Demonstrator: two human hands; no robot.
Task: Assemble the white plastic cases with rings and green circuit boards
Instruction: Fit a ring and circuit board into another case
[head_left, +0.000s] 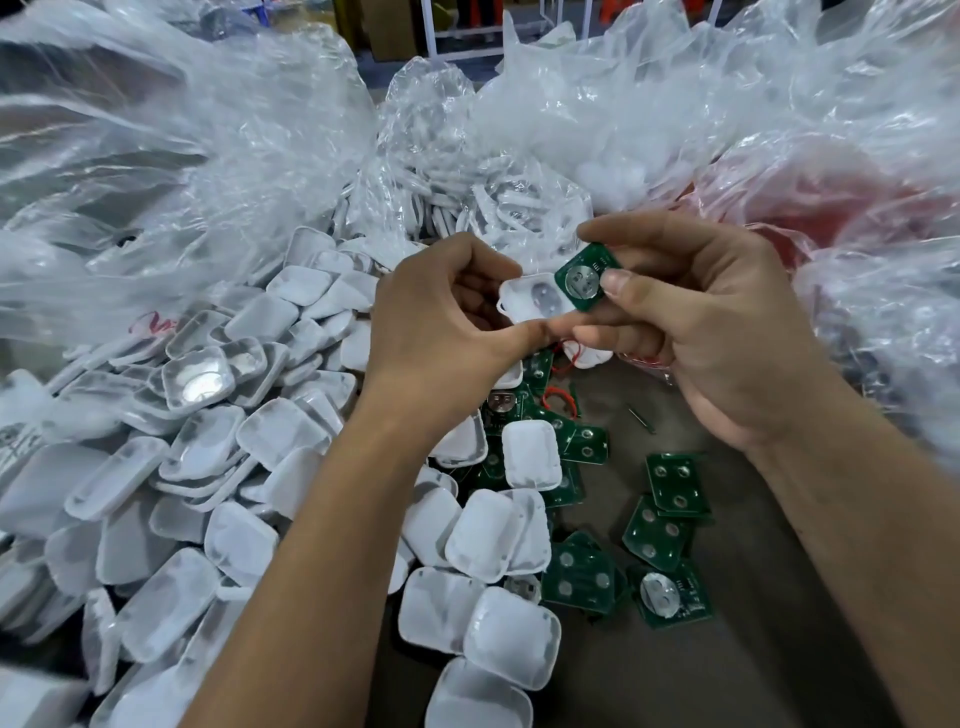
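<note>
My left hand (447, 317) grips a white plastic case half (532, 299), its hollow side facing me. My right hand (711, 322) pinches a green circuit board (584, 280) with a round silver coin cell on it, thumb and forefinger on its edges. The board's lower left edge touches the case's rim, tilted over it. Another white case (592, 356) with a red wire sits under my right fingers. Loose green boards (670, 514) lie on the table below my hands.
A big heap of white case halves (249, 447) covers the left and front of the brown table (727, 665). Clear plastic bags (182, 135) crowd the back and both sides, one with reddish contents (831, 192) at the right. A small dark pin (640, 418) lies near the boards.
</note>
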